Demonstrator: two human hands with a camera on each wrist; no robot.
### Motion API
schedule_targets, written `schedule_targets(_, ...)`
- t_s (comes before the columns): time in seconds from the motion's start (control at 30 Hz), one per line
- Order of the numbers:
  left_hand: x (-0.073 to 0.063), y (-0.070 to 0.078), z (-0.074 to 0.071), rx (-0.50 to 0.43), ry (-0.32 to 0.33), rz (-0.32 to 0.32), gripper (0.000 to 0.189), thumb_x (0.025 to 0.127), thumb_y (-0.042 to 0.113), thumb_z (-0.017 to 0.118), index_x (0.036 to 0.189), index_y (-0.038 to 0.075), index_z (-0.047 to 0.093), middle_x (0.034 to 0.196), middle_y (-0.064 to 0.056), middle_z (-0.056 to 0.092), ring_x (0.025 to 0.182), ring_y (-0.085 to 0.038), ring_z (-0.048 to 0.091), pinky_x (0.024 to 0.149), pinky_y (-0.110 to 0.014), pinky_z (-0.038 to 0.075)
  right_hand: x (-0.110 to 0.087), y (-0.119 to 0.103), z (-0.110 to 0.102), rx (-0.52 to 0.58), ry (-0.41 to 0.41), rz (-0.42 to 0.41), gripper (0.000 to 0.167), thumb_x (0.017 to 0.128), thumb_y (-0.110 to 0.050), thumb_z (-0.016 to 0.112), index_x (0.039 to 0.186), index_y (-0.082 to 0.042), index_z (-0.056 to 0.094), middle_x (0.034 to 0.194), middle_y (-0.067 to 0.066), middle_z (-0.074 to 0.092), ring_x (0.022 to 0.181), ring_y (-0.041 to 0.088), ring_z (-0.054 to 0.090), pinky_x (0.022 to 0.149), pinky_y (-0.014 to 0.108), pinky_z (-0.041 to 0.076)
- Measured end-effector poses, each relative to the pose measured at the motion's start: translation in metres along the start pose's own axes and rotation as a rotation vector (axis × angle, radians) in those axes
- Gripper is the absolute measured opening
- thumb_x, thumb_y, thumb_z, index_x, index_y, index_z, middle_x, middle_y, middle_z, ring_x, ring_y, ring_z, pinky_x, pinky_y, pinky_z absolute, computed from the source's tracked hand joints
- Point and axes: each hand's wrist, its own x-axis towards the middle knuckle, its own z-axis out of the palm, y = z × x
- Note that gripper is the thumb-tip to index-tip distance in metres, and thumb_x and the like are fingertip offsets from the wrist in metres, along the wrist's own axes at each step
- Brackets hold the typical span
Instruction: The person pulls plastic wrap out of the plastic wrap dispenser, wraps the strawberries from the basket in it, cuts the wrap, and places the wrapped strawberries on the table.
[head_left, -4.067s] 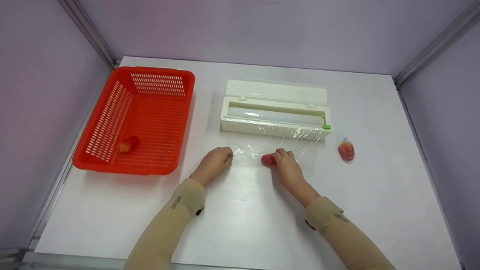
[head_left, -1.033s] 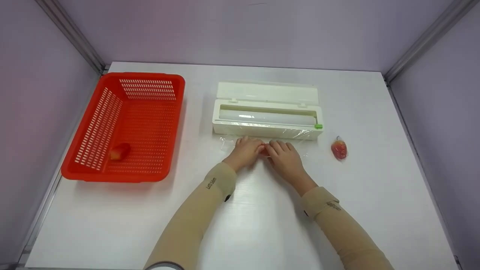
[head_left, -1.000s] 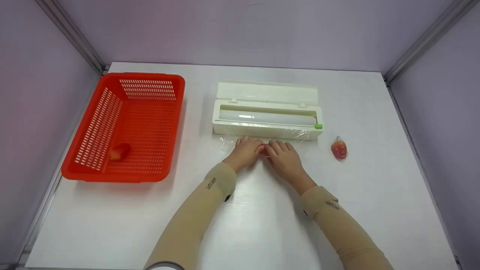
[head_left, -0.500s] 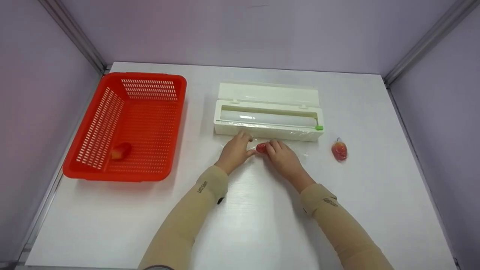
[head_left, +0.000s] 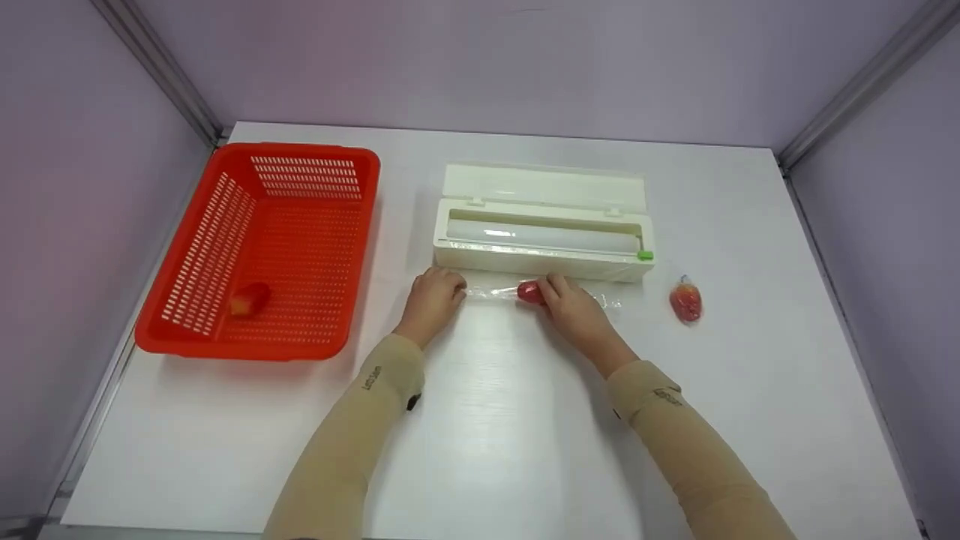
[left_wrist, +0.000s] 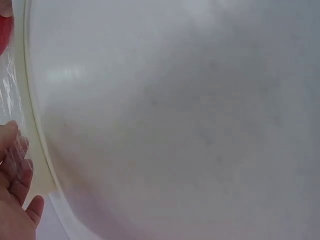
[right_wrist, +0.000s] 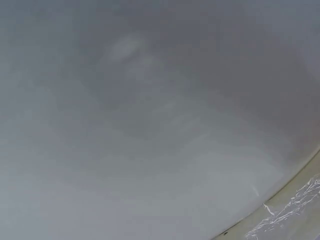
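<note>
A small red fruit [head_left: 529, 292] lies rolled in clear cling film in front of the dispenser. My right hand [head_left: 577, 311] grips its right side, fingers partly covering it. Leftward from the fruit runs a narrow, bunched strip of cling film [head_left: 491, 292]. Its left end is pinched by my left hand [head_left: 433, 300]. In the left wrist view, the film [left_wrist: 9, 95] stretches from the left fingertips [left_wrist: 9, 131] up to the fruit [left_wrist: 5, 34]. The right wrist view leaves out the right hand, showing crinkled film [right_wrist: 287, 215] at its lower corner.
Behind the hands stands a white cling film dispenser [head_left: 540, 262], lid raised, with a film roll [head_left: 547, 236] inside and a green slider [head_left: 645, 256] at its right end. A film-wrapped red-yellow fruit [head_left: 686, 301] lies right. A red basket [head_left: 356, 247] holds a red-yellow piece [head_left: 250, 300].
My left hand has moved left from beside the fruit, drawing the film out into a strip. The fruit, earlier on a wide sheet, is now rolled in film nearer the dispenser.
</note>
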Motion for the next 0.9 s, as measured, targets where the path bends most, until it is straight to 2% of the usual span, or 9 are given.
schedule_targets(0.1, 0.002, -0.004, 0.000, -0.020, 0.057, -0.056, 0.012, 0.085, 0.017, 0.065, 0.090, 0.006, 0.069, 0.098, -0.008, 0.060, 0.096, -0.026, 0.055, 0.086, -0.038, 0.044, 0.002, 0.000, 0.000, -0.018, -0.015, 0.008, 0.030, 0.088, -0.009, 0.060, 0.116, 0.001, 0.054, 0.104, 0.013, 0.052, 0.085, 0.029, 0.058, 0.073, 0.039, 0.055)
schedule_targets(0.17, 0.003, -0.006, 0.000, -0.085, 0.103, -0.116, 0.011, 0.084, 0.015, 0.066, 0.086, 0.004, 0.068, 0.098, -0.010, 0.056, 0.095, -0.026, 0.053, 0.085, -0.037, 0.045, 0.003, 0.001, 0.000, -0.024, -0.036, 0.021, 0.032, 0.089, -0.009, 0.059, 0.118, 0.001, 0.053, 0.106, 0.014, 0.052, 0.087, 0.029, 0.058, 0.075, 0.040, 0.054)
schedule_targets(0.33, 0.003, -0.006, 0.001, -0.373, 0.163, -0.261, 0.013, 0.085, 0.013, 0.065, 0.084, 0.001, 0.061, 0.101, -0.011, 0.049, 0.097, -0.023, 0.050, 0.087, -0.034, 0.044, 0.004, 0.001, 0.001, -0.016, -0.062, 0.045, 0.033, 0.090, -0.010, 0.058, 0.120, 0.002, 0.053, 0.108, 0.015, 0.052, 0.090, 0.030, 0.058, 0.078, 0.041, 0.054)
schedule_targets(0.43, 0.004, -0.005, 0.001, -0.523, 0.168, -0.320, 0.014, 0.087, 0.012, 0.062, 0.087, 0.002, 0.053, 0.091, -0.009, 0.053, 0.087, -0.021, 0.053, 0.078, -0.030, 0.045, 0.006, 0.002, 0.003, -0.022, -0.065, 0.047, 0.033, 0.090, -0.010, 0.057, 0.120, 0.003, 0.052, 0.106, 0.015, 0.051, 0.090, 0.030, 0.057, 0.081, 0.040, 0.053)
schedule_targets(0.53, 0.005, -0.003, 0.002, -0.624, 0.172, -0.380, 0.017, 0.086, 0.008, 0.062, 0.092, 0.003, 0.047, 0.083, -0.007, 0.052, 0.080, -0.019, 0.057, 0.072, -0.027, 0.046, 0.007, 0.002, 0.005, -0.030, -0.070, 0.042, 0.032, 0.091, -0.010, 0.056, 0.120, 0.003, 0.052, 0.106, 0.015, 0.051, 0.092, 0.029, 0.055, 0.084, 0.040, 0.051)
schedule_targets(0.6, 0.006, -0.003, 0.003, -0.661, 0.164, -0.415, 0.018, 0.086, 0.006, 0.061, 0.097, 0.002, 0.047, 0.083, -0.006, 0.052, 0.079, -0.018, 0.058, 0.071, -0.026, 0.047, 0.007, 0.002, 0.006, -0.031, -0.075, 0.043, 0.033, 0.091, -0.008, 0.055, 0.121, 0.003, 0.051, 0.107, 0.015, 0.050, 0.093, 0.029, 0.054, 0.085, 0.040, 0.051)
schedule_targets(0.7, 0.006, -0.003, 0.004, -0.675, 0.146, -0.424, 0.016, 0.087, 0.005, 0.059, 0.101, 0.000, 0.053, 0.085, -0.009, 0.056, 0.079, -0.018, 0.060, 0.072, -0.025, 0.049, 0.008, 0.001, 0.006, -0.039, -0.079, 0.048, 0.033, 0.091, -0.006, 0.054, 0.122, 0.004, 0.051, 0.108, 0.016, 0.051, 0.095, 0.030, 0.054, 0.087, 0.041, 0.051)
schedule_targets(0.77, 0.005, -0.004, 0.004, -0.692, 0.142, -0.423, 0.012, 0.089, 0.005, 0.057, 0.099, -0.001, 0.057, 0.086, -0.010, 0.059, 0.080, -0.017, 0.060, 0.072, -0.025, 0.049, 0.008, 0.000, 0.008, -0.050, -0.080, 0.052, 0.034, 0.091, -0.006, 0.053, 0.123, 0.005, 0.050, 0.109, 0.016, 0.051, 0.096, 0.031, 0.054, 0.087, 0.041, 0.051)
schedule_targets(0.9, 0.004, -0.006, 0.004, -0.659, 0.164, -0.406, 0.007, 0.090, 0.006, 0.056, 0.091, 0.000, 0.061, 0.084, -0.009, 0.060, 0.077, -0.016, 0.058, 0.071, -0.025, 0.048, 0.008, -0.001, 0.010, -0.096, -0.064, 0.047, 0.032, 0.090, -0.006, 0.053, 0.120, 0.005, 0.052, 0.107, 0.016, 0.051, 0.092, 0.030, 0.055, 0.083, 0.041, 0.051)
